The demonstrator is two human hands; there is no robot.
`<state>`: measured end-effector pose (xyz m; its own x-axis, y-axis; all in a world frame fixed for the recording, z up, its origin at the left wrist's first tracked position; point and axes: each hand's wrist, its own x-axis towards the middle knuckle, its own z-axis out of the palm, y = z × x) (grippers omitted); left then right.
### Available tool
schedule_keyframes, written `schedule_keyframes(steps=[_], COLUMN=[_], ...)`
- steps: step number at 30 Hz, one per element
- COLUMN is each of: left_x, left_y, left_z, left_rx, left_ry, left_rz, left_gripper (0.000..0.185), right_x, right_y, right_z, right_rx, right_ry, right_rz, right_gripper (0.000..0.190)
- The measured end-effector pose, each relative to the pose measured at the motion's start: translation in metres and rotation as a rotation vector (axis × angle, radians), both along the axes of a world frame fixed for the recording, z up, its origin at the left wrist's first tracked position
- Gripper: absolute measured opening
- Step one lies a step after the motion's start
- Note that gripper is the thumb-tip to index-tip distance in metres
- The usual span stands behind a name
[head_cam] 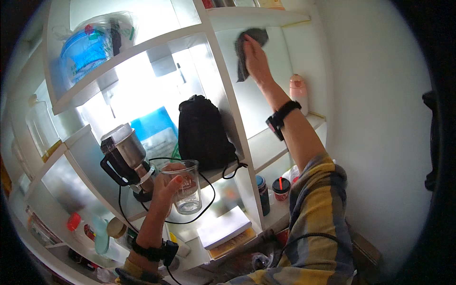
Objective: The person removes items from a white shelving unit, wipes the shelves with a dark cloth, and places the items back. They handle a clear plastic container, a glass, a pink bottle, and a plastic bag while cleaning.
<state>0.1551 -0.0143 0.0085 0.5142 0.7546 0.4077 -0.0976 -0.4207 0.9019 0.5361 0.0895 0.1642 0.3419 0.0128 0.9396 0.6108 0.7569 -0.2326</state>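
A clear drinking glass [187, 192] is gripped in my left hand [166, 188], in front of the middle shelf. Up at the right, my right hand [257, 60] holds a dark grey cloth [242, 53] against or close to the pale back panel of a compartment; contact is unclear. Beside my right forearm a pink bottle [298, 91] stands on a shelf. Just behind my left hand is a steel jug-shaped appliance with a black handle [130, 149], its black cord looping around the glass. A black drawstring bag [203, 135] stands to its right.
White shelf dividers [228, 89] separate the compartments. Upper left holds a blue item in clear plastic [85, 50]; far left, a clear plastic bottle [42, 124]. Below are a white box [224, 228], a red-lidded jar [74, 222], a dark tumbler [263, 196] and a lidded cup with a straw [281, 192].
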Motion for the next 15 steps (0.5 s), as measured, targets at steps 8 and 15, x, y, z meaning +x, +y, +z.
schedule_keyframes(steps=[8, 15], left_x=[0.002, 0.004], left_y=[-0.009, -0.009], left_z=[0.004, 0.005], left_rx=[-0.032, -0.075], left_ry=[0.0, -0.027], left_rz=[0.035, 0.019], left_gripper=[0.07, 0.072], right_x=[-0.059, 0.056], right_y=[0.006, 0.07], right_z=[-0.011, 0.029], right_rx=[0.02, 0.041], right_ry=[-0.751, -0.712], right_rz=[-0.366, -1.189], right_gripper=[0.025, 0.013])
